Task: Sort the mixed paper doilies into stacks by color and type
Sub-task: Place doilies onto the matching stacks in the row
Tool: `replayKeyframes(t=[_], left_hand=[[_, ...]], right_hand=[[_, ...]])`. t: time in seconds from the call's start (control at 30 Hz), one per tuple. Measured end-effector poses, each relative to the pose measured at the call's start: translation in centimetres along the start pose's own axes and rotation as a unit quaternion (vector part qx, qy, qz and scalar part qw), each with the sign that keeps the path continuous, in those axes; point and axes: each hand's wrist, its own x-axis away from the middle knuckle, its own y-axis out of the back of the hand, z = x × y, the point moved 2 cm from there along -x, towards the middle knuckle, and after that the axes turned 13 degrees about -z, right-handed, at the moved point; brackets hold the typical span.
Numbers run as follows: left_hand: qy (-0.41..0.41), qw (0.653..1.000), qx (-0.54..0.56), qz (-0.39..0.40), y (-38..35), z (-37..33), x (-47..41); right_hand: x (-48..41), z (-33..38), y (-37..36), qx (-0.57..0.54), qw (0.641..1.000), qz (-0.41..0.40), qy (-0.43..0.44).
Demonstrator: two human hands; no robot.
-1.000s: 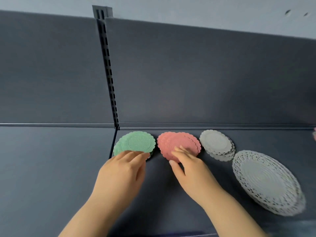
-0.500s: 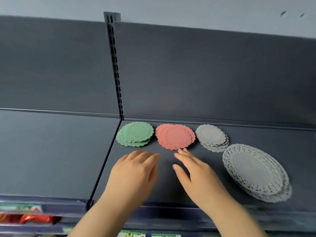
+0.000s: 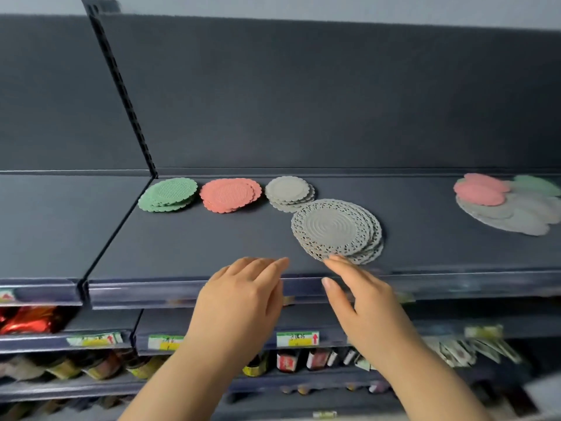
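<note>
On the dark shelf (image 3: 212, 250) lie sorted stacks: green doilies (image 3: 168, 194), pink doilies (image 3: 230, 194), small grey doilies (image 3: 288, 191) and large lacy grey doilies (image 3: 335, 230). A mixed pile (image 3: 510, 205) of pink, green and grey doilies sits at the far right. My left hand (image 3: 243, 296) hovers at the shelf's front edge with fingers straight and holds nothing. My right hand (image 3: 361, 296) is beside it, fingers extended, its fingertips right at the near rim of the lacy stack.
A slotted upright post (image 3: 121, 86) divides the shelf's back panel. Lower shelves hold price labels (image 3: 297, 338), bottles (image 3: 285, 360) and red packets (image 3: 27, 322). Another shelf section (image 3: 60, 223) lies to the left.
Both hands have drawn back from the green and pink stacks to the shelf's front edge. The view has pulled back and shifted right, so the mixed pile and the lower shelves now show.
</note>
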Motion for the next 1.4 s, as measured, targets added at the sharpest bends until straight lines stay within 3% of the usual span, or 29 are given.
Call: replayKeyframes(t=[0.4,0.9,1.2,1.4], left_hand=[[-0.037,0.996,0.033,0.070,-5.0,-6.5,-1.4],[-0.098,0.990,0.092,0.053,-14.4,-5.4,-12.1],[-0.115,0.990,0.059,0.054,-20.0,-12.6,-18.0],[-0.096,0.993,0.038,0.059,-24.5,-21.3,-20.1]], right_hand=[[3.0,-7.0,4.3,0.002,0.994,-0.005,-0.111],[-7.4,-13.2,4.4,0.086,0.991,-0.069,-0.073],[-12.1,-23.3,12.1,0.086,0.986,-0.118,-0.086],[-14.8,-31.6,18.4,0.089,0.992,-0.070,-0.057]])
